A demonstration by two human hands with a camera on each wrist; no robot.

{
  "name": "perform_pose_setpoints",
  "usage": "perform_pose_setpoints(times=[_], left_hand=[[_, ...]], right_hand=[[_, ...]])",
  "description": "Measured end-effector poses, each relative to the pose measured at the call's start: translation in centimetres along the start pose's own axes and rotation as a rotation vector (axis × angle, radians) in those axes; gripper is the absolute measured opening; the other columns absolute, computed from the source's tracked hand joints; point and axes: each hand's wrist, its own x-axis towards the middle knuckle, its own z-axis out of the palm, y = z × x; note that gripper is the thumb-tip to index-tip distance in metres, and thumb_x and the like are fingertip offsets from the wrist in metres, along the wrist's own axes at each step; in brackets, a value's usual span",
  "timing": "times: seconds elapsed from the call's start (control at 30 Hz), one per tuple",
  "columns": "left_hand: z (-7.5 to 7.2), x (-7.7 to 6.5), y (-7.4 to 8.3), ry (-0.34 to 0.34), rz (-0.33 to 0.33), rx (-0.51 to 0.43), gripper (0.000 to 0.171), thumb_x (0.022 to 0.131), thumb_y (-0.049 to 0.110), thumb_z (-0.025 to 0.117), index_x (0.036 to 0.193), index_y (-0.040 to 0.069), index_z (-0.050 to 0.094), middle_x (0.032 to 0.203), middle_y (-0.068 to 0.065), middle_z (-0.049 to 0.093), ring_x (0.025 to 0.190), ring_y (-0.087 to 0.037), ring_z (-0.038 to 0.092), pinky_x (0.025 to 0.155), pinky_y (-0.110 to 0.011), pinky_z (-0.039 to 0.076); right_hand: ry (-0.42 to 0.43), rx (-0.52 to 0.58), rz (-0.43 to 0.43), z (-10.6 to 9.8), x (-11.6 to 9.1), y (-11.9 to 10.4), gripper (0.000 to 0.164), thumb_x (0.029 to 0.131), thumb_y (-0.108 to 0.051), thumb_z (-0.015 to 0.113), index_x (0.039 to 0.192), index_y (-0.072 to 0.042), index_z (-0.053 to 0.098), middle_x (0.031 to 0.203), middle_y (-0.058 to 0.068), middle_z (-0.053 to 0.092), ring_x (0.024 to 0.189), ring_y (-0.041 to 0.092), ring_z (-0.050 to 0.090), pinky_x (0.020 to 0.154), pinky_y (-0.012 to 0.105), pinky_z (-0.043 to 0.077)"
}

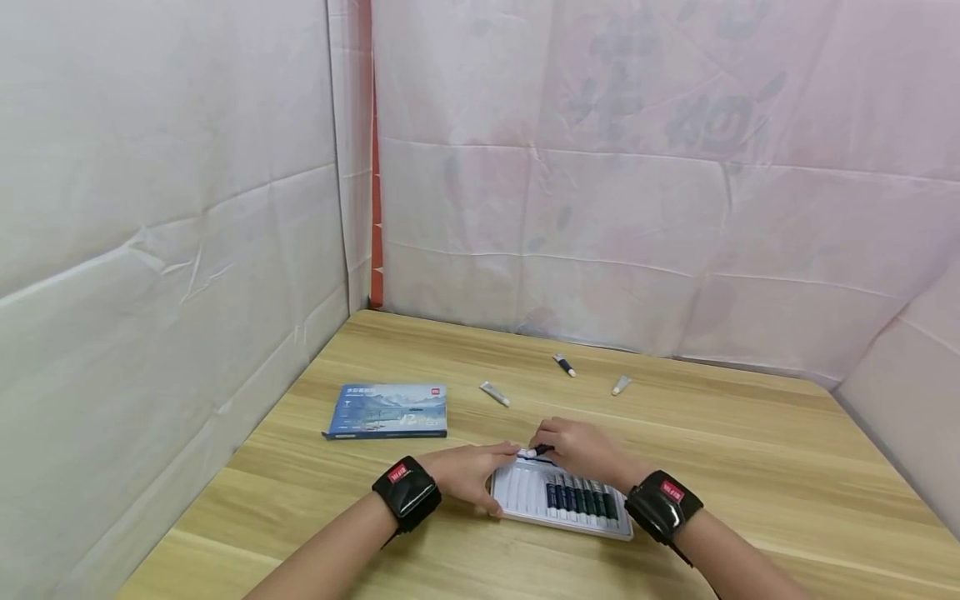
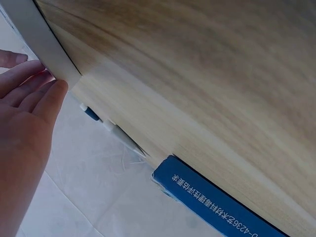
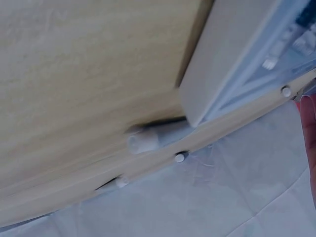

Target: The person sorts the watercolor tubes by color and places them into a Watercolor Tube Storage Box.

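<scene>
A white plastic tray (image 1: 512,490) of paint tubes lies on the table. My left hand (image 1: 467,473) grips its left end, thumb at the near edge and fingers at the far edge. In the left wrist view, fingertips (image 2: 60,85) touch the tray's side wall (image 2: 44,34). Over the tray's far edge, my right hand (image 1: 576,446) pinches a dark paint tube (image 1: 542,450) with a white cap. Several dark-labelled tubes (image 1: 577,497) stand in a row in the right slots; grooves at the left show bare plastic. The right wrist view catches only a finger (image 3: 310,143).
Beyond the tray lie a grey tube (image 1: 495,393), a dark-banded tube (image 1: 565,365) and a pale tube (image 1: 621,385). Another tube (image 3: 148,138) lies beside the tray's corner in the right wrist view. A blue paint box (image 1: 390,411) sits left. White sheeting (image 1: 525,208) encloses the table.
</scene>
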Motion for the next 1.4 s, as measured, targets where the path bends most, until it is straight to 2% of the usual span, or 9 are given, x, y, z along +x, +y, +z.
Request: perform_pose_setpoints(times=[0.3, 0.53, 0.7, 1.0, 1.27, 1.4], left_hand=[[0.0, 0.0, 0.0, 0.01, 0.007, 0.004, 0.085, 0.076, 0.039, 0.073, 0.142, 0.004, 0.032, 0.148, -0.005, 0.024, 0.131, -0.014, 0.026, 0.102, -0.025, 0.028], [0.0, 0.0, -0.1, 0.007, 0.012, 0.008, 0.085, 0.076, 0.039, 0.074, 0.141, 0.003, 0.034, 0.148, -0.005, 0.024, 0.132, -0.015, 0.025, 0.102, -0.025, 0.027], [0.0, 0.0, -0.1, 0.011, 0.017, 0.004, 0.085, 0.076, 0.038, 0.073, 0.142, 0.003, 0.033, 0.148, -0.006, 0.024, 0.132, -0.015, 0.025, 0.102, -0.024, 0.027], [0.0, -0.2, 0.1, 0.002, 0.015, 0.015, 0.083, 0.077, 0.036, 0.073, 0.142, 0.002, 0.032, 0.149, -0.005, 0.024, 0.132, -0.013, 0.024, 0.102, -0.023, 0.026], [0.0, -0.2, 0.1, 0.003, 0.015, 0.019, 0.084, 0.078, 0.037, 0.073, 0.143, 0.003, 0.031, 0.149, -0.005, 0.023, 0.132, -0.013, 0.023, 0.102, -0.023, 0.026], [0.1, -0.2, 0.0, 0.007, 0.017, 0.023, 0.084, 0.077, 0.037, 0.073, 0.142, 0.003, 0.031, 0.149, -0.005, 0.023, 0.132, -0.013, 0.023, 0.102, -0.022, 0.025]], right_hand=[[0.021, 0.059, -0.066, 0.1, -0.4, -1.9, 0.028, 0.075, 0.0, 0.072, 0.1, -0.011, 0.067, 0.097, -0.003, 0.058, 0.088, 0.008, 0.057, 0.071, 0.02, 0.048], [0.083, -0.011, -0.158, 0.1, -0.4, -3.0, 0.027, 0.071, -0.003, 0.075, 0.095, -0.013, 0.067, 0.095, -0.005, 0.059, 0.087, 0.007, 0.057, 0.071, 0.021, 0.048], [0.086, -0.001, -0.19, 0.3, -0.5, -3.5, 0.026, 0.072, -0.002, 0.073, 0.094, -0.014, 0.066, 0.093, -0.005, 0.059, 0.087, 0.006, 0.057, 0.071, 0.02, 0.048], [0.062, 0.095, -0.188, 0.5, -1.0, -4.1, 0.025, 0.076, 0.003, 0.068, 0.093, -0.015, 0.064, 0.094, -0.008, 0.059, 0.092, 0.004, 0.054, 0.075, 0.018, 0.046], [0.039, 0.133, -0.169, 0.7, -1.5, -4.0, 0.022, 0.077, 0.0, 0.068, 0.093, -0.015, 0.063, 0.094, -0.008, 0.058, 0.092, 0.004, 0.053, 0.079, 0.024, 0.047], [0.032, 0.173, -0.142, 0.6, -1.9, -3.7, 0.023, 0.077, 0.002, 0.067, 0.091, -0.016, 0.063, 0.094, -0.008, 0.056, 0.09, 0.002, 0.052, 0.078, 0.02, 0.046]])
